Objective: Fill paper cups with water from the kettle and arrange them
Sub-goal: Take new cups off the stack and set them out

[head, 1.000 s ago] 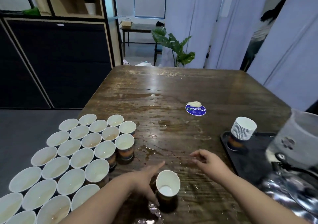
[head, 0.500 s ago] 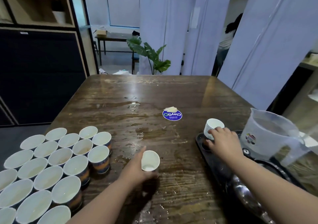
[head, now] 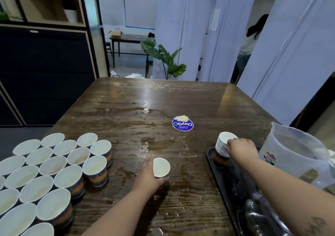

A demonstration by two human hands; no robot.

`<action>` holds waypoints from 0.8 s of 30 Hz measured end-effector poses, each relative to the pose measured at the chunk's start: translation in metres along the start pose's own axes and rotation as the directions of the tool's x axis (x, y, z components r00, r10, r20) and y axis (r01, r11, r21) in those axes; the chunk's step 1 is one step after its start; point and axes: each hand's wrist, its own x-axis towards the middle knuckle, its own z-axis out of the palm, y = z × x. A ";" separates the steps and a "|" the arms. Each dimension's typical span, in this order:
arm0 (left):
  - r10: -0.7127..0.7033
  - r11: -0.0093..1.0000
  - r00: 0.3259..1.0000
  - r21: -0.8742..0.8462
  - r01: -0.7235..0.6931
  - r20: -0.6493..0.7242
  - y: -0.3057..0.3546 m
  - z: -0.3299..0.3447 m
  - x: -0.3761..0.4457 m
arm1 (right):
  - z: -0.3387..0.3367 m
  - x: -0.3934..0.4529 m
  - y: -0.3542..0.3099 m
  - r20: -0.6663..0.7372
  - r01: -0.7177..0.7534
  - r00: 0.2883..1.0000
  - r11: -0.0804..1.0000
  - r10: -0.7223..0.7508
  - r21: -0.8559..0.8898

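From the head camera, the left hand (head: 150, 177) is wrapping its fingers round a single paper cup (head: 161, 167) near the middle of the wet wooden table (head: 126, 109), the thumb lying up the cup's left side and the white mouth tipping toward the camera. Over on the right, the right hand (head: 239, 148) is curling its fingers over the rim of a stack of empty paper cups (head: 223, 148), which is standing at the far end of a black tray (head: 223, 190). Just beside that tray, at the right edge, a translucent plastic jug (head: 297, 156) is sitting with liquid inside and a small multicoloured sticker on its wall, too blurred to read. A shiny rounded object (head: 261, 215) is lying at the tray's near end; what it is cannot be told. To the left, the filled paper cups (head: 54, 168) are standing packed rim to rim in rows, blue and orange bands showing on their sides, pale liquid inside. Further up the table a round blue sticker (head: 182, 124) is reading "ClayGO", printed upside down from here, with smaller words under it too small to make out, and a crumpled pale scrap (head: 180, 117) is touching its far edge. Puddles (head: 145, 145) are glistening between the sticker and the held cup. Beyond the table a leafy plant (head: 166, 58) is standing, and a person (head: 248, 43) is standing between white panels.
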 end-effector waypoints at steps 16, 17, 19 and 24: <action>0.094 0.978 0.990 -0.174 -0.111 -0.102 0.034 -0.020 -0.018 | -0.009 -0.016 0.012 -0.174 0.115 0.983 0.927 -0.055 0.356; 0.127 0.976 0.986 -0.164 -0.143 -0.105 0.038 -0.022 -0.020 | -0.015 -0.021 0.009 -0.191 0.131 0.980 0.915 -0.061 0.382; 0.202 0.962 0.976 -0.167 -0.214 -0.086 0.045 -0.025 -0.027 | -0.028 -0.036 0.000 -0.199 0.164 0.976 0.888 -0.084 0.430; 0.296 0.935 0.941 -0.252 -0.250 0.164 0.053 -0.017 -0.048 | -0.048 -0.085 -0.041 -0.163 0.242 0.969 0.847 -0.186 0.473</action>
